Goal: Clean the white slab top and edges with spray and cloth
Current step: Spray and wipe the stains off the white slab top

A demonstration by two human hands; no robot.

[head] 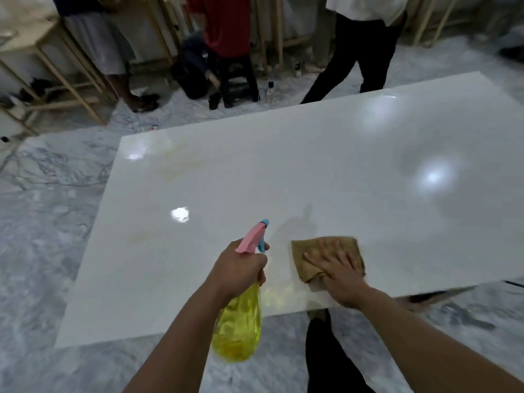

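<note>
Slab [312,154] fills the middle of the view, white and glossy, lying low over a grey marbled floor [48,211], with its near edge just in front of the person. Left hand [241,269] grips the neck of a yellow spray bottle [239,327], fingers curled round it below the pink and blue trigger head, nozzle aimed out over the slab. Right hand [336,268] lies flat with fingers spread, pressing a tan cloth [306,251] onto the slab near the near edge.

Faint yellowish marks show on the left part of the slab, one patch just left of the bottle's nozzle and another further back towards the far left corner; these look like the spots most in need of work. To do this step well, I would mist lightly ahead of the cloth, keep the palm flat so the whole cloth bears down, and wipe in overlapping strokes from the near edge outward. Edges appear untouched and would want the cloth folded over the rim.

Other people stand beyond the far side, beside wooden frames [71,80].
</note>
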